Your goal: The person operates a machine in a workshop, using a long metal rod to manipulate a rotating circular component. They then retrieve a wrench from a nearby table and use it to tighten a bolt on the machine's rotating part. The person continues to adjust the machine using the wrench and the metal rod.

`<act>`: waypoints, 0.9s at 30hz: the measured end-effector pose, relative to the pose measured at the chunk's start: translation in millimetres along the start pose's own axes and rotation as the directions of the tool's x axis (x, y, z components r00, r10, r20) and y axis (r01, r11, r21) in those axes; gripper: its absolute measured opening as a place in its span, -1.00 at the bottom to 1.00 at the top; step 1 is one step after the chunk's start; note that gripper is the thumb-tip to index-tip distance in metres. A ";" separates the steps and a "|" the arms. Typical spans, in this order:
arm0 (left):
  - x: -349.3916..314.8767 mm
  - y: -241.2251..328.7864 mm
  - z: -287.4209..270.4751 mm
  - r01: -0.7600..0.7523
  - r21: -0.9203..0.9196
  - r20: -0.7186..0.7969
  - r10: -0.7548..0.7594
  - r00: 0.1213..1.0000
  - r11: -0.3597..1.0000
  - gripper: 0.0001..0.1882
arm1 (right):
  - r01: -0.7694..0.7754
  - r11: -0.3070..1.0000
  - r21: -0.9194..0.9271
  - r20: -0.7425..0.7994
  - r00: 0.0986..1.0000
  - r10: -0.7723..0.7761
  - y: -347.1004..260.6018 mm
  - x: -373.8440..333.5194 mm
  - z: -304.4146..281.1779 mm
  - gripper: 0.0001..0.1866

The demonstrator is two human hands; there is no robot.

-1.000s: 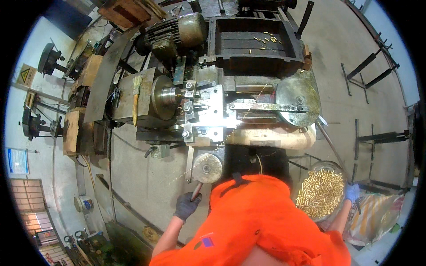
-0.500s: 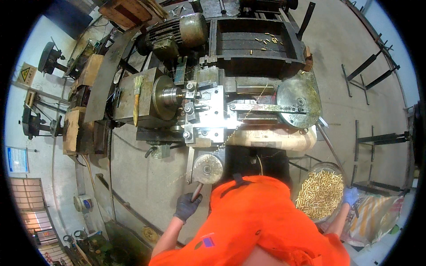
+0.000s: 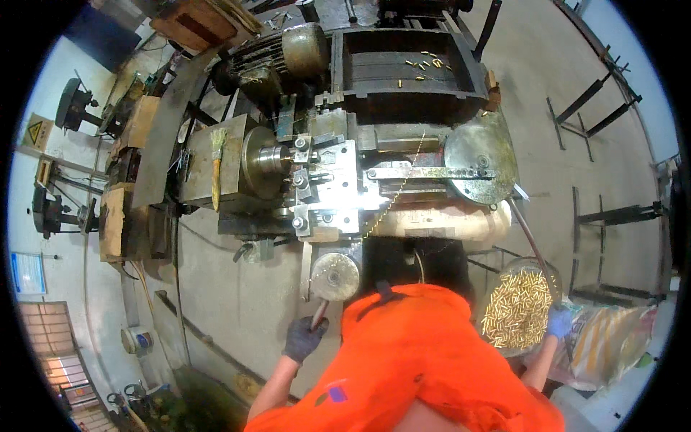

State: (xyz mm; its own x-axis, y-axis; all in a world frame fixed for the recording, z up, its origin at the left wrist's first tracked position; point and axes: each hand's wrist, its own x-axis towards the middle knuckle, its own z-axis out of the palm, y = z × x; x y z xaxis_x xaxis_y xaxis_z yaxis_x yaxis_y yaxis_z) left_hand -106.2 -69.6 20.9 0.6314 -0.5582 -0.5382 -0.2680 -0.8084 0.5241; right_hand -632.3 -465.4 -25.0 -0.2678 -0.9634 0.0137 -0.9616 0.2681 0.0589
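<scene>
My left hand (image 3: 303,339), in a dark grey glove, is closed around the short handle (image 3: 319,314) of a round metal handwheel (image 3: 335,276) on the near side of a small lathe. To the right, my right hand (image 3: 559,322), in a blue glove, is closed on the lower part of a long metal lever (image 3: 529,234) running from the machine. Beside it is a round pan (image 3: 509,352) heaped with small brass pieces (image 3: 515,309). A thin curly brass shaving (image 3: 389,207) trails off the tool plate (image 3: 338,191), which faces the round chuck (image 3: 269,159).
A brush (image 3: 217,171) lies on the headstock. Behind stand a motor (image 3: 302,52) and a dark metal tray (image 3: 410,93) holding several brass pieces. Right of the pan lies a striped sack (image 3: 612,342). Metal stands (image 3: 619,216) are on the right floor.
My right hand and the lever have shifted slightly left and toward me. The curly shaving shows thicker and more distinct. My left hand keeps its hold, and the whole view has moved a little.
</scene>
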 end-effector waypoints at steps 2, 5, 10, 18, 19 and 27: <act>-2.9 4.1 -3.6 -0.037 0.001 -0.005 0.037 0.999 0.999 -0.68 | -0.021 1.000 0.011 0.050 0.999 0.020 -43.8 -7.8 -22.0 -0.53; -4.2 7.7 -7.2 -0.036 -0.096 0.056 0.041 0.998 0.995 -0.65 | 0.200 0.980 -0.010 -0.178 0.964 -0.198 -95.3 -2.3 -9.2 -0.48; -33.1 -27.2 -29.9 0.139 -0.414 0.137 -0.090 0.987 0.900 -0.61 | 0.313 0.944 -0.105 -0.128 0.937 -0.325 -173.5 38.9 -26.8 -0.49; -86.9 -64.1 18.4 0.173 -0.789 -0.290 -0.605 0.742 0.590 -0.64 | 0.499 0.855 -0.138 -0.075 0.856 -0.512 -257.4 194.3 -38.4 -0.61; -85.8 -71.9 27.6 0.162 -0.843 -0.307 -0.707 0.637 0.512 -0.60 | 0.537 0.833 -0.132 -0.064 0.834 -0.547 -280.3 197.7 -49.1 -0.58; -76.9 -87.6 50.9 0.160 -0.821 -0.416 -0.765 0.492 0.549 -0.67 | 0.539 0.788 -0.298 -0.212 0.767 -0.605 -371.7 263.0 -45.7 -0.58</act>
State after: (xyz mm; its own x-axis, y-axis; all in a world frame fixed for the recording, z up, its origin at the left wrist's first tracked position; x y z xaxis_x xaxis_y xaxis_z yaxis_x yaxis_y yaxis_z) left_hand -168.3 34.6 -17.2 0.8179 0.4217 -0.3914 0.5513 -0.3796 0.7430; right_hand -342.5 -818.6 2.3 0.3890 -0.9021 0.1867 -0.8839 -0.3084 0.3517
